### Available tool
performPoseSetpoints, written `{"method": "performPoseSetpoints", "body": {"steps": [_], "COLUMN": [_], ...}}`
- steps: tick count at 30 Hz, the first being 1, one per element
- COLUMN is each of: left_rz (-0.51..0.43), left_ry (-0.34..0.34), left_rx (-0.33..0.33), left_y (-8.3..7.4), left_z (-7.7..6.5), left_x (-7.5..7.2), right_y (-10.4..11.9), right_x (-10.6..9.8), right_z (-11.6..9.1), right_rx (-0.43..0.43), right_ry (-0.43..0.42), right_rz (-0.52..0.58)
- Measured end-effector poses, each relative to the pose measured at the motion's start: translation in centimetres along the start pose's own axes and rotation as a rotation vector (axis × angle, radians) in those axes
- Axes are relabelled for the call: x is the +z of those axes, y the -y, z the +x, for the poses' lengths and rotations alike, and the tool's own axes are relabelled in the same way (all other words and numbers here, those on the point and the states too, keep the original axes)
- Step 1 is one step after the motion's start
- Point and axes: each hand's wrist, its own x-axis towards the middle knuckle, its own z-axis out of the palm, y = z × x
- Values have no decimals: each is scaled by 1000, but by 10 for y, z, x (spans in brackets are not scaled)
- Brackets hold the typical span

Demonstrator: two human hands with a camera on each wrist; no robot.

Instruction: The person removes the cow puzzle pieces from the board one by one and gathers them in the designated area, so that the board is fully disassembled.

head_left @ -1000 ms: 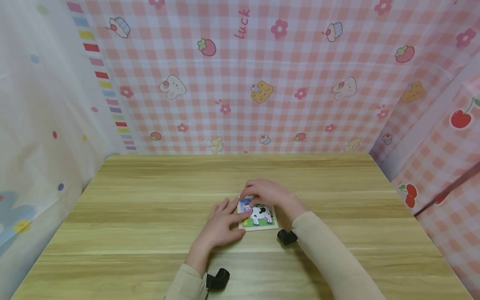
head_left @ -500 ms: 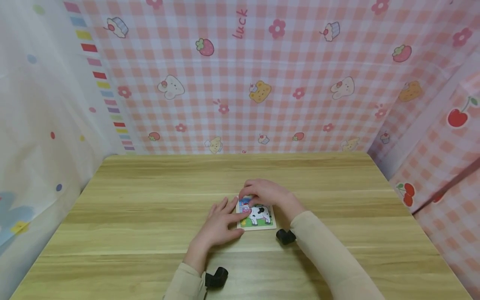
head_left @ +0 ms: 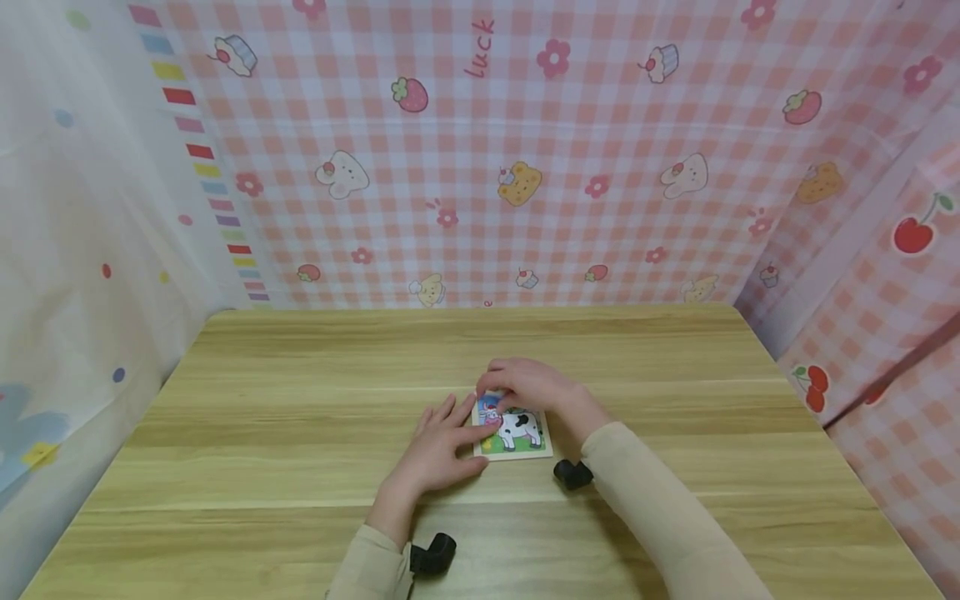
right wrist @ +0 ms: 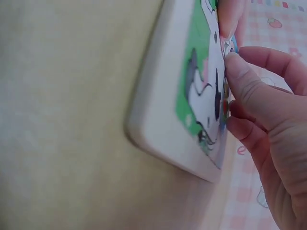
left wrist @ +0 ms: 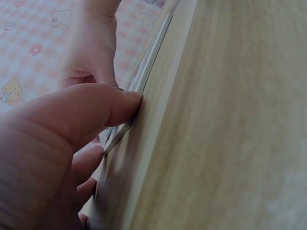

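Observation:
A small square wooden picture puzzle (head_left: 519,456) with a cow on green grass lies flat on the table, framed by a pale rim. At its left side rests my left hand (head_left: 438,457), fingers spread, index finger over the cow's head and thumb at the near left corner. My right hand (head_left: 536,386) arches over the far edge with bent fingers. In the right wrist view, the right thumb (right wrist: 242,74) presses on the picture while the fingers curl at the far edge. The picture's upper part is hidden under this hand.
The wood-grain table (head_left: 300,375) extends around the puzzle on all sides. Behind it hangs a pink checked cloth (head_left: 450,150), with a pale cloth (head_left: 97,208) at the left. Black camera mounts (head_left: 435,554) sit at both wrists.
The view has shifted slightly, moving the whole scene a little left. Both hands keep their places on the puzzle.

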Motion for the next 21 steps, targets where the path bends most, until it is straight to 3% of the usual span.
{"method": "performPoseSetpoints", "body": {"steps": [14, 21], "left_rz": [-10, -19], "left_ry": [-6, -5], "left_rx": [3, -3], "left_y": [1, 0], "left_z": [0, -1], "left_x": [0, 1], "right_y": [5, 9], "right_x": [13, 20], "right_z": [-7, -4], "right_rx": [108, 184], "right_ry": [-129, -191], "right_rz": [218, 273]}}
